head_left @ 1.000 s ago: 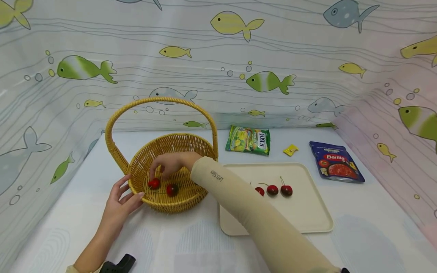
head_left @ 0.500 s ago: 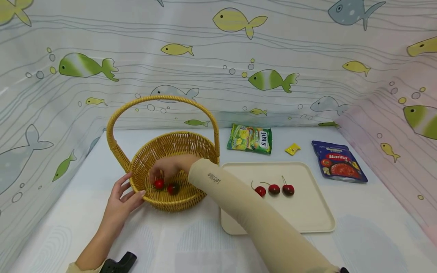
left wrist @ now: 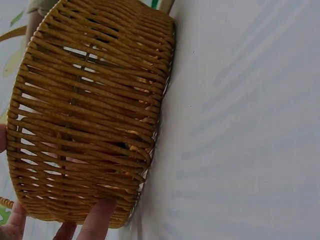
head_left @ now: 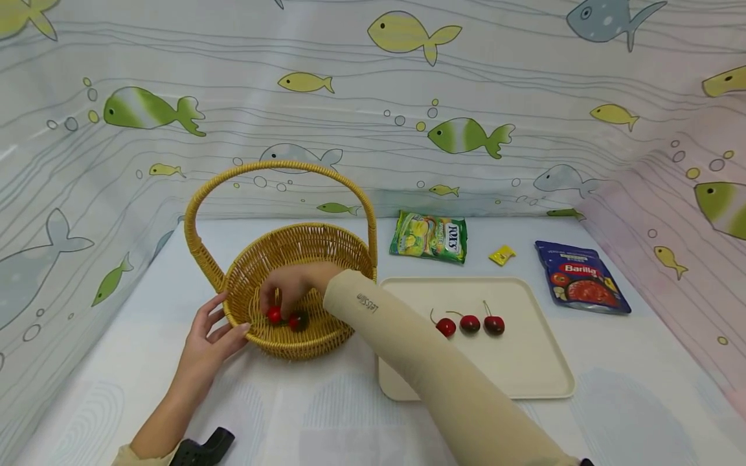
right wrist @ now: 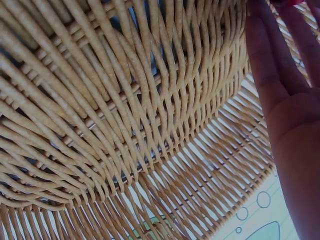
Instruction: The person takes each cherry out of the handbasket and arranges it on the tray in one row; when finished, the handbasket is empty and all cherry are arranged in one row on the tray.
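Inside the wicker basket [head_left: 300, 353] my right hand [head_left: 294, 281] reaches down, its fingertips pinching a red cherry [head_left: 274, 315]. A second, darker cherry [head_left: 298, 321] lies close beside it on the basket floor. My left hand [head_left: 206, 340] holds the basket's left side, thumb at the rim. In the left wrist view, fingers [left wrist: 99, 220] press against the outer weave of the basket [left wrist: 90, 110]. In the right wrist view, the right hand [right wrist: 292, 105] lies along the inner weave, and only a sliver of red shows at the top edge.
A cream tray [head_left: 524, 362] to the right carries three stemmed cherries [head_left: 469, 324]. Behind it lie a green snack bag [head_left: 430, 237], a small yellow packet [head_left: 502, 255] and a blue Barilla pouch [head_left: 583, 277]. The basket's tall handle [head_left: 280, 166] arches above the right hand.
The cherry at my right fingertips has shifted slightly right, up to the darker cherry. My left hand stays on the basket. The head view has shifted a little.
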A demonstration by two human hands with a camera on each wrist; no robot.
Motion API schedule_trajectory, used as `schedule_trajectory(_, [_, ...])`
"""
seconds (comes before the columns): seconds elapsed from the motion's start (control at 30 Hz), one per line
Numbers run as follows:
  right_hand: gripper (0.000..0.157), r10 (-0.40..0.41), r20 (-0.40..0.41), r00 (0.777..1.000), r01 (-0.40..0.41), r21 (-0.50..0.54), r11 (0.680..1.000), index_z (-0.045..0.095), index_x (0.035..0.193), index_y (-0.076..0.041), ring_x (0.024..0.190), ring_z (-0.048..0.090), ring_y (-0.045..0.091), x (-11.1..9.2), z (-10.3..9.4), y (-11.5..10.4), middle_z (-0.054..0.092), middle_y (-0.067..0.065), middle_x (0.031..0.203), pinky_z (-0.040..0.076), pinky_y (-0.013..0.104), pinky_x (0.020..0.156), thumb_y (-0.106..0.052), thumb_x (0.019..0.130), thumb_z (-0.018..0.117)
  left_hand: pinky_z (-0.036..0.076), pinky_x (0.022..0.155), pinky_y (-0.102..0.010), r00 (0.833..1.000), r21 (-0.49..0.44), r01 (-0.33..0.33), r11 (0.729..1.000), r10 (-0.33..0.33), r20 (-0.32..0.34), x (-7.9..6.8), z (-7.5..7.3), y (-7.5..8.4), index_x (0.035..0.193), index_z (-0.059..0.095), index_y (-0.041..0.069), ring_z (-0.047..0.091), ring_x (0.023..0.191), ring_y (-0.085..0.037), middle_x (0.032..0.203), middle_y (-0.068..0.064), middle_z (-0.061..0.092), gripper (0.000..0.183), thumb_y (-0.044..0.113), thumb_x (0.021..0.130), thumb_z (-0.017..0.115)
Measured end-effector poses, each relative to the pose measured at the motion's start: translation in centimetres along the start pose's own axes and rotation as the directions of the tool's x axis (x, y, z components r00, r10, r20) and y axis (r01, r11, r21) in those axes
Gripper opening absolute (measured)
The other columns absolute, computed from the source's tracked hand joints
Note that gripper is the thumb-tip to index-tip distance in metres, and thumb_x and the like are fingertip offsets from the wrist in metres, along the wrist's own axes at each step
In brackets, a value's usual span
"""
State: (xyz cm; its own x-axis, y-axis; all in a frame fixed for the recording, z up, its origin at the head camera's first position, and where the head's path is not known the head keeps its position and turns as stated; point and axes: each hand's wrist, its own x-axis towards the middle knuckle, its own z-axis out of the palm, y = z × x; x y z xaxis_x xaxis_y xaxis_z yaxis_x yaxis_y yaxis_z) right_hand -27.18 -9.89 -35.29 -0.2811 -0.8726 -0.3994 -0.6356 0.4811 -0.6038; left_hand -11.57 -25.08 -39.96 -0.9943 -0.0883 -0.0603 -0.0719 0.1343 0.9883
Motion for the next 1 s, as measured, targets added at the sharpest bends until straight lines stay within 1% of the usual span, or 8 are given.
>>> schedule_trajectory(0.13, [0.024, 0.010, -0.032, 0.999, -0.011, -0.049, 0.999, 0.068, 0.099, -0.012, 0.088, 0.055, 0.007, -0.2, -0.4, 0.4, 0.061, -0.004, 0.094, 0.047, 0.016, 0.072, -0.001, 0.078, 0.072, 0.050, 0.076, -0.017, 1.000, 0.008, 0.006, 1.000, -0.006, -0.002, 0.0, 0.1, 0.2, 0.149, 0.011, 0.019, 0.039, 0.117, -0.018, 0.147, -0.021, 0.014, 0.074, 0.017, 0.093, 0.059])
schedule_trajectory(0.33, [0.023, -0.007, -0.109, 0.994, 0.002, -0.047, 0.999, 0.068, 0.098, -0.011, 0.087, 0.055, 0.008, -1.5, -1.5, 0.8, 0.062, -0.004, 0.092, 0.045, 0.017, 0.073, -0.002, 0.078, 0.073, 0.050, 0.076, -0.017, 1.000, 0.008, 0.004, 1.000, -0.004, -0.010, 0.0, 0.0, 0.4, 0.149, 0.011, 0.019, 0.038, 0.118, -0.021, 0.146, -0.022, 0.015, 0.075, 0.017, 0.092, 0.060])
schedule_trajectory(0.53, [0.020, -0.048, -0.156, 0.987, 0.043, -0.034, 0.998, 0.066, 0.097, -0.010, 0.085, 0.056, 0.009, -3.5, -2.0, 0.5, 0.061, -0.001, 0.091, 0.047, 0.017, 0.071, -0.004, 0.079, 0.072, 0.050, 0.077, -0.017, 1.000, 0.005, 0.002, 1.000, -0.002, -0.005, 0.1, 0.0, 0.2, 0.149, 0.011, 0.018, 0.040, 0.114, -0.013, 0.146, -0.022, 0.015, 0.075, 0.016, 0.092, 0.060])
schedule_trajectory(0.6, [0.020, -0.061, -0.170, 0.984, 0.057, -0.028, 0.998, 0.065, 0.098, -0.010, 0.087, 0.057, 0.009, -4.2, -2.1, 0.1, 0.060, -0.001, 0.093, 0.047, 0.016, 0.072, -0.004, 0.080, 0.072, 0.050, 0.077, -0.018, 1.000, 0.006, 0.001, 1.000, -0.001, -0.005, 0.1, 0.1, 0.1, 0.149, 0.010, 0.018, 0.040, 0.114, -0.013, 0.146, -0.022, 0.015, 0.075, 0.017, 0.092, 0.060])
schedule_trajectory(0.73, [0.021, -0.099, -0.199, 0.975, 0.090, -0.054, 0.994, 0.064, 0.100, -0.010, 0.089, 0.058, 0.010, -5.9, -2.3, -1.0, 0.059, -0.001, 0.098, 0.047, 0.016, 0.074, -0.006, 0.081, 0.072, 0.050, 0.077, -0.017, 1.000, 0.002, 0.005, 1.000, -0.005, -0.007, 0.1, 0.2, 0.2, 0.149, 0.010, 0.019, 0.037, 0.119, -0.022, 0.146, -0.022, 0.015, 0.076, 0.016, 0.092, 0.060])
schedule_trajectory(0.83, [0.021, -0.128, -0.219, 0.967, 0.107, -0.104, 0.989, 0.063, 0.102, -0.011, 0.084, 0.056, 0.009, -7.3, -2.3, -1.6, 0.058, -0.003, 0.100, 0.046, 0.017, 0.072, -0.009, 0.082, 0.071, 0.050, 0.077, -0.017, 1.000, -0.003, 0.008, 1.000, -0.008, -0.007, 0.0, 0.3, 0.4, 0.149, 0.011, 0.019, 0.035, 0.122, -0.028, 0.147, -0.021, 0.015, 0.075, 0.016, 0.092, 0.060])
schedule_trajectory(0.9, [0.021, -0.163, -0.236, 0.958, 0.132, -0.140, 0.981, 0.062, 0.103, -0.011, 0.081, 0.055, 0.010, -8.3, -2.2, -1.9, 0.058, -0.003, 0.100, 0.046, 0.017, 0.071, -0.011, 0.084, 0.070, 0.050, 0.076, -0.017, 1.000, 0.005, 0.007, 1.000, -0.007, -0.007, 0.0, 0.2, 0.4, 0.149, 0.011, 0.019, 0.036, 0.122, -0.026, 0.146, -0.021, 0.015, 0.075, 0.017, 0.092, 0.060])
schedule_trajectory(1.0, [0.021, -0.224, -0.265, 0.938, 0.183, -0.171, 0.968, 0.061, 0.106, -0.011, 0.080, 0.053, 0.008, -9.8, -1.8, -1.9, 0.058, -0.003, 0.100, 0.045, 0.017, 0.072, -0.014, 0.086, 0.068, 0.050, 0.077, -0.017, 1.000, 0.009, 0.005, 1.000, -0.005, -0.005, -0.2, 0.2, 0.3, 0.149, 0.011, 0.019, 0.040, 0.117, -0.016, 0.146, -0.021, 0.015, 0.076, 0.019, 0.092, 0.061])
